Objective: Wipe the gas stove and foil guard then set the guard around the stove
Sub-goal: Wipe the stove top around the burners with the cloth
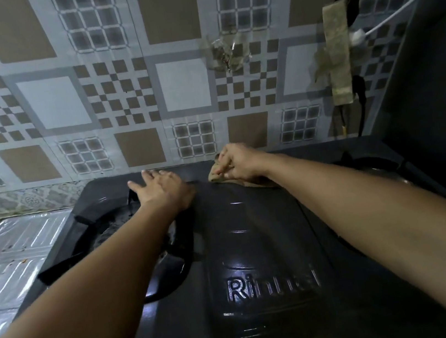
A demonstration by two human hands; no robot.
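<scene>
A black two-burner gas stove (251, 251) fills the lower middle of the head view. My right hand (239, 163) grips a brownish cloth (217, 175) and presses it on the stove's back edge near the middle. My left hand (161, 188) lies flat with straight fingers on the stove top, just behind the left burner's pan support (101, 216). The silver foil guard (12, 258) lies flat on the counter to the left of the stove. Only a corner of the right burner (372, 166) shows past my right forearm.
A patterned tiled wall (146, 87) rises right behind the stove. A strip of brown tape (339, 56), a black hose and a white cable (408, 0) hang at the upper right. A dark grey wall (436, 93) closes the right side.
</scene>
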